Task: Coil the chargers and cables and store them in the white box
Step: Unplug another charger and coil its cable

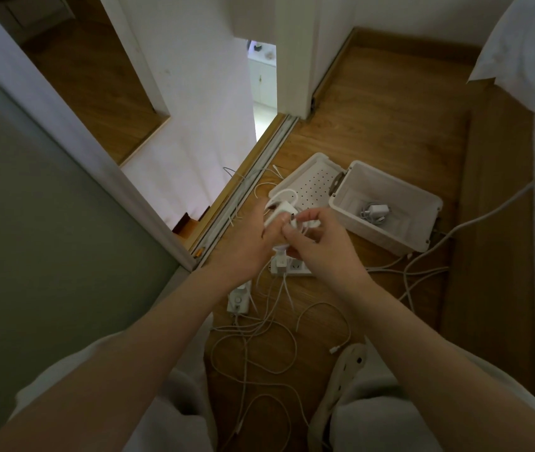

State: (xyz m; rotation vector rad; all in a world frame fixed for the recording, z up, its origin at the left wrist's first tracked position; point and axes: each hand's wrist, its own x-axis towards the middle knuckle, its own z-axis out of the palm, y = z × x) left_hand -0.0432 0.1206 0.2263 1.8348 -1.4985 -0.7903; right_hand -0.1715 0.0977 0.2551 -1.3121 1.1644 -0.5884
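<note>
Looking steeply down from head height through one wide-angle lens, close over the left hand [243,244] and right hand [323,244], forward onto the brown wooden plank floor [374,132].

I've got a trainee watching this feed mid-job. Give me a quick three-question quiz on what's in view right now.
1. True or false: the white box has nothing in it yet.
2. What lies just left of the box? A) its lid B) a pillow C) a slipper
3. Fill in: the left hand and right hand together hold a white ____.

Key: 1 false, a coiled charger already lies inside; 2 A; 3 charger.
</note>
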